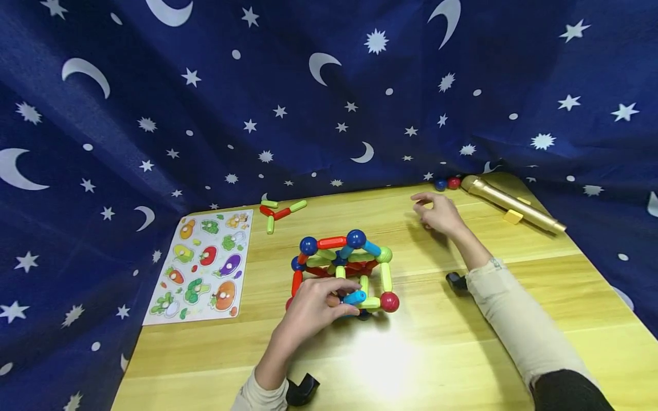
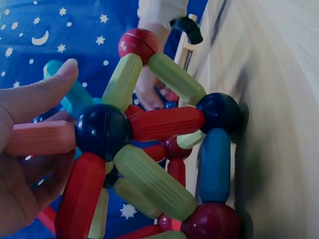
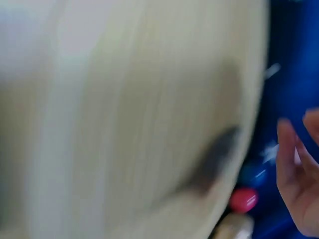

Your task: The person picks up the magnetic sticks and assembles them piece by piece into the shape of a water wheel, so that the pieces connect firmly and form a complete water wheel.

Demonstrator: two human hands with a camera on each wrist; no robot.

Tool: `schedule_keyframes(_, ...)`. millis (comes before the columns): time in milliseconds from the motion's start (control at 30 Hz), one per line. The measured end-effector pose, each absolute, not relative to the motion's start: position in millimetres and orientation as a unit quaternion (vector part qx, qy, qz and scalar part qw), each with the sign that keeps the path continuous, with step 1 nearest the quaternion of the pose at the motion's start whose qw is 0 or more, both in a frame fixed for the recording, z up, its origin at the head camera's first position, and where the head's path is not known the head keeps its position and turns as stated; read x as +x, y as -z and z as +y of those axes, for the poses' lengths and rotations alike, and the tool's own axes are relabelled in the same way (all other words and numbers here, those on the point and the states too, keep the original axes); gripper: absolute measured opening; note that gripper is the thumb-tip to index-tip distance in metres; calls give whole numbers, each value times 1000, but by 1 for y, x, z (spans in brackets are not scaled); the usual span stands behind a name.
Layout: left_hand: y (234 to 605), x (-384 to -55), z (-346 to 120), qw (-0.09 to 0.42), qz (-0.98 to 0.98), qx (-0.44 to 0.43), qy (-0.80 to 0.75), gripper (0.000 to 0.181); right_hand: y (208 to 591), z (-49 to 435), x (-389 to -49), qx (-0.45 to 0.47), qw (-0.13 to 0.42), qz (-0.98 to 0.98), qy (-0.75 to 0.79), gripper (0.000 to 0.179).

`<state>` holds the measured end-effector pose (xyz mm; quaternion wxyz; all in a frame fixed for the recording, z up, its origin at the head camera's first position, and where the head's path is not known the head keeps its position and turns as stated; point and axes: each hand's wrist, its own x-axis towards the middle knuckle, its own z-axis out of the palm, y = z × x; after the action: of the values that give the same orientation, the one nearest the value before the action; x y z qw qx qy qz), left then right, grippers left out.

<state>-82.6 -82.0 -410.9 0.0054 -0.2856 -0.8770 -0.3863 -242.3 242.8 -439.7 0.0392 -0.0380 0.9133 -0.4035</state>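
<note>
A frame built of magnetic rods and balls stands on the table in red, green and blue. My left hand is at its near side and pinches a light blue magnetic rod, thumb on it in the left wrist view. A salmon-coloured rod also sticks out toward the palm from a dark blue ball. My right hand is above the table at the back right, fingers loosely bent, holding nothing. Nearest to it are a loose blue ball and red ball; the right wrist view is blurred.
A gold microphone lies at the right back edge beside yellow pieces. Several loose red and green rods lie at the back. On the left is a vegetable picture board. A starry blue cloth hangs behind.
</note>
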Motion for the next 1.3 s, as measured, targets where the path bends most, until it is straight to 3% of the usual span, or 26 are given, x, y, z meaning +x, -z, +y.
schedule_keyframes(133,412,-80,-86,12,-876,-277,396,40,460,269,-281,35,-25,960,276,40)
schedule_keyframes(300,418,-70,-90,27,-876,-258,407,40,475,286,-306,42,2,980,196,52)
schedule_keyframes(500,428,-62,-89,29,-875,-254,412,33,485,291,-311,18,35,990,136,52)
schedule_keyframes(733,427,-70,-89,70,-862,-277,419,29,483,282,-297,-42,-18,987,157,38)
schedule_keyframes(867,426,-75,-88,67,-856,-275,433,29,474,267,-267,-44,-54,972,226,39)
schedule_keyframes(1033,426,-78,-86,55,-851,-277,443,26,440,227,-191,-29,-97,910,403,41)
schedule_keyframes(1167,424,-80,-86,44,-852,-277,443,26,411,190,-123,-110,-94,831,537,36)
schedule_keyframes(1300,424,-81,-86,35,-852,-272,445,27,399,166,-82,-203,-87,780,586,37)
